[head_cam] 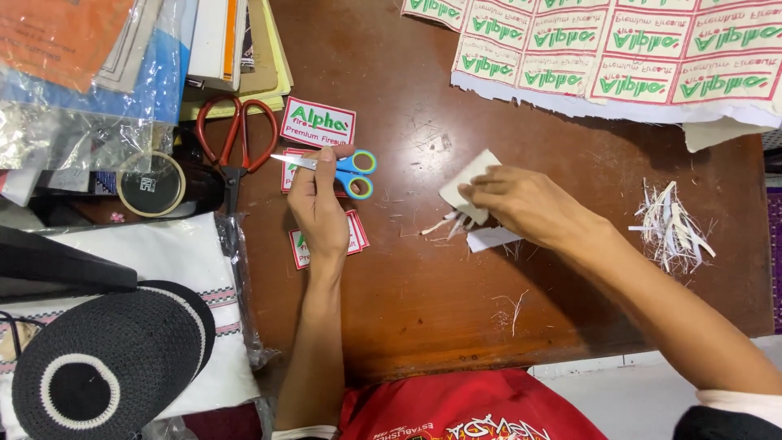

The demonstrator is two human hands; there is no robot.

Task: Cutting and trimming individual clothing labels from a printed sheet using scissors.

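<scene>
Brown wooden table (456, 310), labels (318, 122), scraps (672, 228)

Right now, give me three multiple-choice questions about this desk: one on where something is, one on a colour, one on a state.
1. Where is the pile of paper trimmings?
A. far right of the table
B. under the red scissors
C. on the black cap

2. What colour are the handles of the small scissors under the left hand?
A. red
B. blue and green
C. black

3. What is the right hand doing?
A. resting empty
B. gripping tape
C. holding a pale paper piece

Answers: 1 A, the strips lie near the right edge. 2 B, blue loops with green lining. 3 C, its fingers pinch the piece.
</scene>
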